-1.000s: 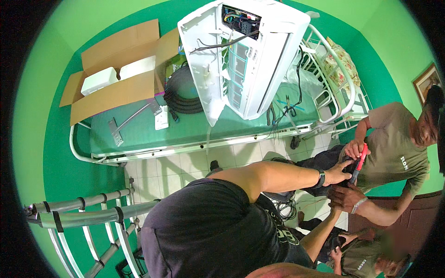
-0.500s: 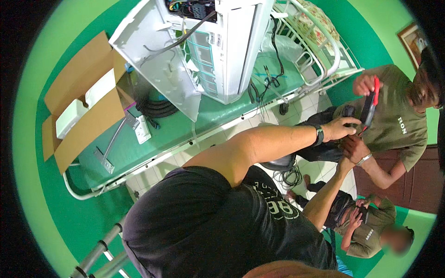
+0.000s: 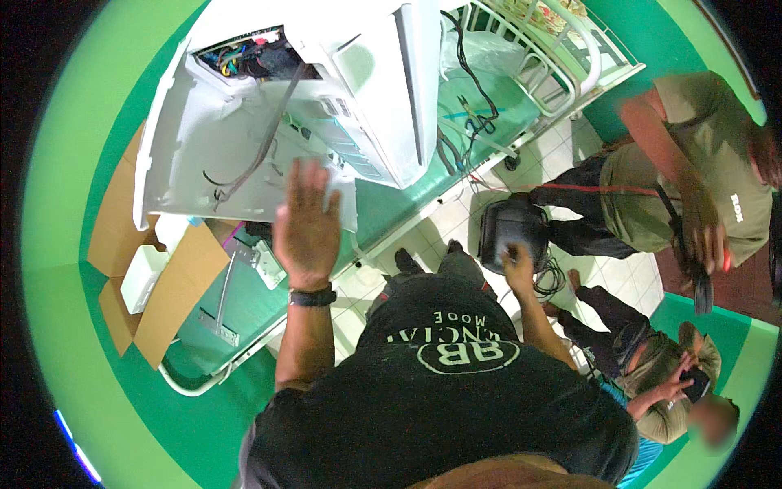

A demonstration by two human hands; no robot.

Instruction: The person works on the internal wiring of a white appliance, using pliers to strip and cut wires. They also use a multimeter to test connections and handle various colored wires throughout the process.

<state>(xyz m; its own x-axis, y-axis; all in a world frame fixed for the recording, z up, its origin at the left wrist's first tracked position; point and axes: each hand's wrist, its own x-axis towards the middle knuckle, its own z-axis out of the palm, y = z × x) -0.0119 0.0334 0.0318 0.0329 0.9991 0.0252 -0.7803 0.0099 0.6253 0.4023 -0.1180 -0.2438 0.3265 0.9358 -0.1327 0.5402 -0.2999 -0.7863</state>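
White air conditioner [image 3: 371, 81], upper end beyond view

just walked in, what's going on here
A person's open left hand is held up in front of the opened panel of a white air-conditioner unit, whose wiring is exposed. Their right hand is near a black boxy thing; whether it grips anything is unclear. On the right, a co-worker handles a dark, strap-like item, partly blurred. An open cardboard box sits at one end of the green-topped bed.

White casing [image 3: 371, 77] — smooth, glossy plastic.
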